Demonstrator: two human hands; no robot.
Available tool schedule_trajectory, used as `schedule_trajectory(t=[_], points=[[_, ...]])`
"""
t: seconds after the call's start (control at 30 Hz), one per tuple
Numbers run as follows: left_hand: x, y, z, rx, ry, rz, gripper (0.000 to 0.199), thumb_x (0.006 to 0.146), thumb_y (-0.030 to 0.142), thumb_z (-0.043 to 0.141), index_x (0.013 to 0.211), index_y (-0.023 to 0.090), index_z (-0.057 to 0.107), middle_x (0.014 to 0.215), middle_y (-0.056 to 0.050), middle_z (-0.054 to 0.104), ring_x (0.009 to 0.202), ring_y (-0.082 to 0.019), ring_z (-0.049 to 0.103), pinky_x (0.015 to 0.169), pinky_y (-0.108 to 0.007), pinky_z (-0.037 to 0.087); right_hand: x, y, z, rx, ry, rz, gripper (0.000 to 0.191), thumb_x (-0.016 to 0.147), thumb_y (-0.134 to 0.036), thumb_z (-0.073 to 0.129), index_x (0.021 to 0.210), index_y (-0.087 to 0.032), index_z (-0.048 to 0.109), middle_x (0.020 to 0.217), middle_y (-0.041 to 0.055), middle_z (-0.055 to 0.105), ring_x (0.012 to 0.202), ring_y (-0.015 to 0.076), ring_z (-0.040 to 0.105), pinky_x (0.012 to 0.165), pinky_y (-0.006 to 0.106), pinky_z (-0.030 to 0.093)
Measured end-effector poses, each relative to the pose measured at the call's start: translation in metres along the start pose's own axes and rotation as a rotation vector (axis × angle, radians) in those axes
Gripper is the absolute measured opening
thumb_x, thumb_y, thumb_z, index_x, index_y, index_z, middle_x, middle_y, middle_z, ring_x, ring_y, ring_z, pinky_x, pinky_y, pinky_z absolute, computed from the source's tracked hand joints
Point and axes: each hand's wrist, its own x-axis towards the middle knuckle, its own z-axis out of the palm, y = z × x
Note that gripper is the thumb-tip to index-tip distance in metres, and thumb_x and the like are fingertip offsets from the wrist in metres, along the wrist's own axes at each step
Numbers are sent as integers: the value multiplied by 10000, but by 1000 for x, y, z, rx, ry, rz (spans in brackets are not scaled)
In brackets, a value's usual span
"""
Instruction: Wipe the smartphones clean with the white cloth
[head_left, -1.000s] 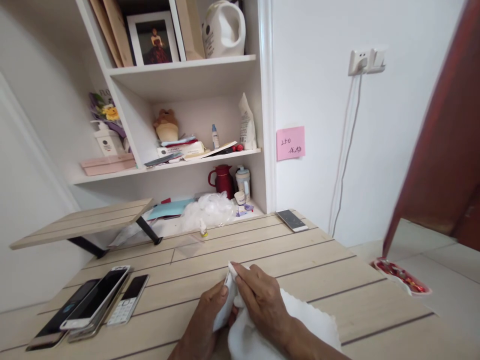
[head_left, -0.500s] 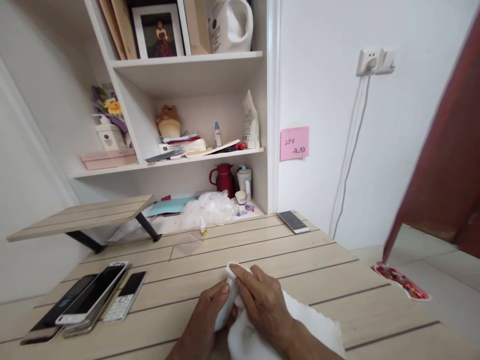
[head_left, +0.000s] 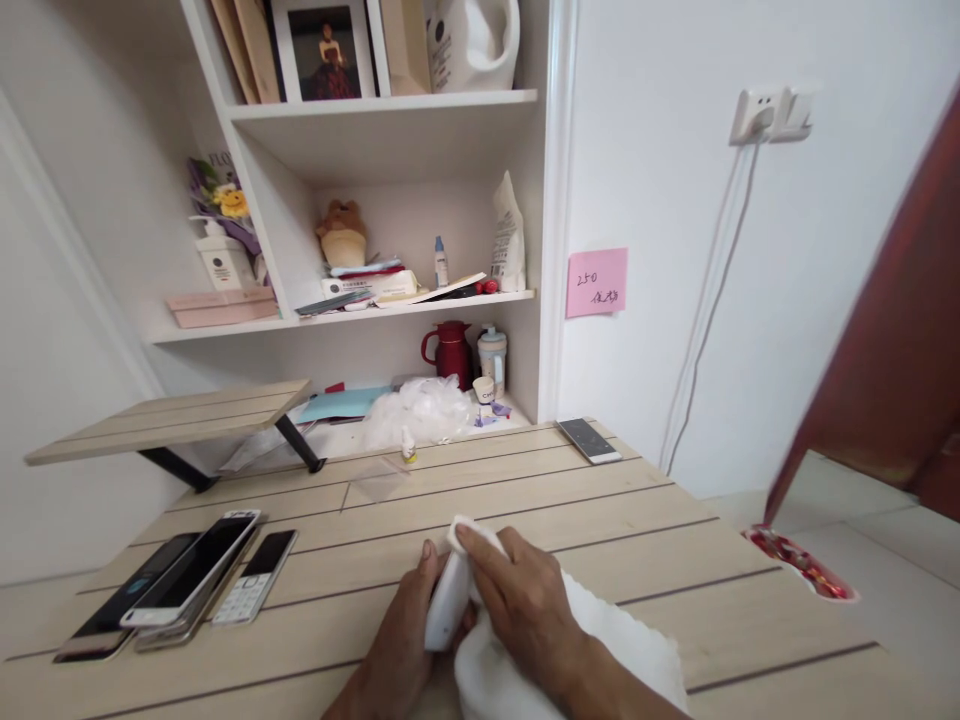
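White oblong object is held above the near part of the tabletop, between both hands. We note the left hand cupping its lower body and the right hand closed over its top, with a scallop-edged white cloth bunched beneath. Compared with the earlier frame, the left thumb has lifted clear of the object. We find stacked smartphones and a keypad phone to the left, well apart.

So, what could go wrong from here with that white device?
The white device stands on edge in the left hand with a smooth surface, so it might slip. The loose white cloth under the right hand could also snag the overlapping phones if swung leftward.
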Motion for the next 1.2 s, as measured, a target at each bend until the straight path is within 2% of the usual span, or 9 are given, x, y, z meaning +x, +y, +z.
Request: schedule_trajectory(t=[0.07,0.2,0.27,0.43,0.6,0.7,0.8,1.0,1.2], points=[[0,1,1,11,-30,-25,576,856,664,456,724,144,667,641,-40,640,607,-156,533,639,-286,397,0,1,-1,-5,18,33,414,968,-158,408,1363,-232,507,800,47,585,640,165,577,618,267,497],[1,4,5,-74,-12,-1,514,861,628,493,790,150,668,656,-25,636,623,-154,534,649,-280,390,-1,-7,-2,62,-99,-92,402,930,-138,449,1303,-244,553,786,37,587,624,166,572,585,264,490],[1,4,5,-80,-2,14,508,856,627,503,788,150,665,649,-18,627,623,-153,526,643,-275,381,-1,-10,-2,67,-108,-90,391,923,-137,462,1280,-252,571,792,36,591,630,168,578,593,269,493],[-2,4,0,80,-17,23,491,846,615,528,735,156,664,628,-10,615,594,-143,495,609,-270,353,2,-1,1,78,27,110,358,976,-173,399,1282,-216,579,785,47,609,660,166,602,656,273,513],[-5,8,3,124,31,45,442,837,585,564,738,165,660,631,-15,627,580,-148,495,583,-274,352,3,4,10,215,112,284,281,983,-208,405,1145,-193,634,816,55,665,729,183,644,725,303,535],[-5,9,5,92,24,22,463,864,586,519,747,160,657,624,-29,634,575,-150,512,588,-278,373,-2,3,14,206,89,235,283,987,-206,397,1173,-181,609,849,65,664,766,193,644,725,310,535],[-3,7,3,64,28,23,463,860,585,525,737,156,646,615,-34,630,569,-155,526,577,-282,388,-7,-2,13,118,32,126,330,991,-179,390,1279,-167,551,813,59,621,709,185,609,670,296,516],[1,1,-2,-178,90,5,372,831,519,616,888,154,658,683,-14,644,594,-134,541,572,-250,401,-7,-11,4,42,-80,-126,362,950,-122,427,1271,-214,565,753,29,572,606,157,522,558,257,434],[2,2,-3,-117,-56,-115,556,878,605,476,796,94,681,628,-82,664,553,-173,598,564,-282,445,-4,-3,6,-2,18,31,332,975,-164,430,1270,-209,576,741,19,529,584,132,507,549,228,400]])
